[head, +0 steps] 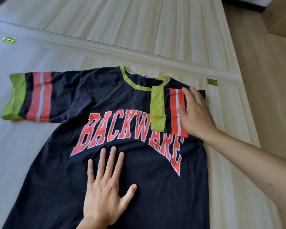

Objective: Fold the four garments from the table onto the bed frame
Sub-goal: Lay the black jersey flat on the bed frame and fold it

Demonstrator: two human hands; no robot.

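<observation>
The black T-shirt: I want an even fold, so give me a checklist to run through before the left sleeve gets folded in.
1. Right sleeve folded onto the chest: ok.
2. Right hand pressing that fold flat: ok.
3. Left hand flat on the T-shirt, holding it in place: ok.
4. Left sleeve spread out, reachable: ok.
5. Fabric smooth: not ok, wrinkles near the collar.
6. Hem straight: cannot tell, out of view.

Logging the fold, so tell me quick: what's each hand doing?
Left hand: open, flat on the shirt.
Right hand: open, pressing the folded sleeve.
</observation>
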